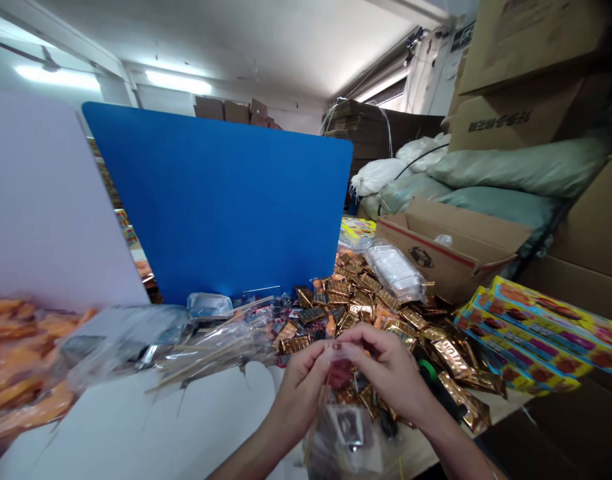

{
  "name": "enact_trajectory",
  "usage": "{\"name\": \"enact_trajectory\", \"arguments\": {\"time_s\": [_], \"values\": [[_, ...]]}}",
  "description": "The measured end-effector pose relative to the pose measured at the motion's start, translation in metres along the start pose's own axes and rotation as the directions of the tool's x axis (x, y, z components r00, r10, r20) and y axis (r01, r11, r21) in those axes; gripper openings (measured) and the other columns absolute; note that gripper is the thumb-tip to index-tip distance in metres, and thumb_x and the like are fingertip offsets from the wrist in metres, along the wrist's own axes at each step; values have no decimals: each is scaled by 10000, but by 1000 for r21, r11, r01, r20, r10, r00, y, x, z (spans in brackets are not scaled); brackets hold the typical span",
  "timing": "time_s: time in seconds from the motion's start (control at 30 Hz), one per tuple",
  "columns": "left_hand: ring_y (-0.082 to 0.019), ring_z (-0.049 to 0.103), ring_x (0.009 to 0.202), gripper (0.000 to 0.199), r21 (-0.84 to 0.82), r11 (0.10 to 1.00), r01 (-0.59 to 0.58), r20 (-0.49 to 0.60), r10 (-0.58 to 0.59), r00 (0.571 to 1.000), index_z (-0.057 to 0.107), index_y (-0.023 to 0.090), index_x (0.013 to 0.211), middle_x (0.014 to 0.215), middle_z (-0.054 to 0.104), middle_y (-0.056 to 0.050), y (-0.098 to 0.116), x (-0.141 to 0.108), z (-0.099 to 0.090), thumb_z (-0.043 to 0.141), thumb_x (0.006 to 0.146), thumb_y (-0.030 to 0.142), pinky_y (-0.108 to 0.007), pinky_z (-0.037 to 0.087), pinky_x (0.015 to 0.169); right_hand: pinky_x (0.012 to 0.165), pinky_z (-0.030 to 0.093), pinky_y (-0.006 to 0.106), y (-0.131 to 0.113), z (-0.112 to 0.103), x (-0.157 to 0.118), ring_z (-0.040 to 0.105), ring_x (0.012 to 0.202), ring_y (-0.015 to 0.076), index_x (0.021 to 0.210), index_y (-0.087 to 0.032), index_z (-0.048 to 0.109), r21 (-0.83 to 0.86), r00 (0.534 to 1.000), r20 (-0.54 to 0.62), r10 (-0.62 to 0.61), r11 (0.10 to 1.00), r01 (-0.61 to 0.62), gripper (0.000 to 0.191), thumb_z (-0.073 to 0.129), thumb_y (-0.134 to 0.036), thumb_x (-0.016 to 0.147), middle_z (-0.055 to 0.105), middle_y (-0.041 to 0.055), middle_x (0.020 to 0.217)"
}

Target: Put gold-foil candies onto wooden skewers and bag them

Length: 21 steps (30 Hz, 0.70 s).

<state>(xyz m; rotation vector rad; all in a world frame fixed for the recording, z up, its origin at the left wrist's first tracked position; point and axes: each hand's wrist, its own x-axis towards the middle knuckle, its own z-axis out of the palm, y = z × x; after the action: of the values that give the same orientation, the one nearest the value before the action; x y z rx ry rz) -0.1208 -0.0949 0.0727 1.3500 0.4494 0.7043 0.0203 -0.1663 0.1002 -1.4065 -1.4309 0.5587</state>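
Note:
My left hand (pixel 302 379) and my right hand (pixel 389 360) meet above the near part of the table. Thumbs and fingers of both pinch a small clear plastic packet (pixel 339 365) that shows reddish; its contents are unclear. Just below lies a clear plastic bag (pixel 349 430), with thin wooden sticks (pixel 313 427) beside it, partly hidden by my left hand. Gold-wrapped bars (pixel 363 303) are heaped behind and to the right of my hands. A green and black object (pixel 429 370) sits partly covered by my right forearm.
A blue partition (pixel 226 200) stands at the back, a white one (pixel 46 200) at left. Orange packets (pixel 16 360) and bagged sticks (pixel 211 353) lie left. At right are colourful boxes (pixel 541 333), an open carton (pixel 436 247) and a clear-wrapped stack of trays (pixel 396 267).

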Motion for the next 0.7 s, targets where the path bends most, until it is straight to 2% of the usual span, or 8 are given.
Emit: {"name": "enact_trajectory", "arguments": {"time_s": [0.17, 0.3, 0.37, 0.43, 0.5, 0.53, 0.6, 0.7], "values": [[-154, 583, 636, 378, -32, 999, -10, -108, 6, 994, 703, 149, 921, 726, 666, -42, 1, 3, -3, 637, 764, 486, -256, 484, 586, 576, 458, 223, 5, 7, 5, 580, 624, 131, 986, -201, 591, 142, 996, 15, 90, 986, -91, 191, 594, -329, 845, 616, -22, 687], [-151, 585, 650, 284, -23, 999, -21, -134, 18, 991, 716, 133, 740, 695, 673, -48, 3, 4, -4, 679, 740, 414, -233, 467, 576, 520, 415, 205, 7, 8, 10, 555, 572, 114, 818, -192, 570, 135, 997, 34, 76, 988, -80, 225, 503, -391, 900, 590, -21, 646], [-138, 581, 601, 294, -85, 996, 1, -143, -14, 990, 715, 135, 784, 677, 668, -38, 2, 5, -5, 692, 727, 422, -226, 455, 544, 506, 397, 205, 8, 9, 10, 539, 562, 110, 781, -191, 566, 54, 999, 20, 45, 997, -46, 236, 486, -373, 910, 579, -18, 643], [-130, 578, 549, 350, -153, 987, 39, -158, -64, 985, 704, 138, 867, 678, 669, -34, 0, 6, -5, 693, 719, 455, -219, 431, 498, 536, 415, 221, 10, 10, 9, 553, 601, 124, 857, -194, 579, -89, 996, -84, -16, 996, 8, 153, 516, -327, 895, 589, -6, 690], [-136, 589, 530, 406, -198, 976, 88, -167, -122, 978, 680, 139, 917, 701, 676, -40, -1, 6, -5, 692, 708, 487, -213, 405, 465, 631, 451, 258, 11, 10, 8, 582, 711, 154, 911, -195, 594, -284, 967, -183, -177, 951, 120, 99, 536, -268, 879, 607, 25, 784], [-141, 598, 533, 415, -209, 972, 108, -163, -143, 976, 670, 140, 927, 713, 678, -42, -1, 6, -4, 689, 708, 491, -210, 398, 460, 694, 460, 281, 11, 9, 7, 590, 782, 171, 927, -197, 607, -373, 945, -181, -272, 908, 190, 98, 532, -240, 880, 617, 42, 843], [-139, 605, 548, 375, -188, 975, 118, -141, -146, 979, 656, 138, 915, 719, 671, -38, 1, 5, -3, 669, 733, 465, -207, 403, 477, 794, 454, 316, 10, 7, 7, 583, 909, 192, 944, -206, 637, -477, 913, -72, -402, 818, 322, 146, 497, -200, 903, 633, 65, 952], [-123, 586, 570, 256, -32, 997, 64, -68, -66, 995, 642, 127, 832, 690, 643, -24, 7, 1, -1, 598, 806, 378, -206, 419, 527, 782, 455, 301, 8, 4, 7, 587, 890, 174, 983, -211, 649, -502, 910, 95, -404, 770, 394, 207, 448, -186, 939, 656, 60, 970]]}}
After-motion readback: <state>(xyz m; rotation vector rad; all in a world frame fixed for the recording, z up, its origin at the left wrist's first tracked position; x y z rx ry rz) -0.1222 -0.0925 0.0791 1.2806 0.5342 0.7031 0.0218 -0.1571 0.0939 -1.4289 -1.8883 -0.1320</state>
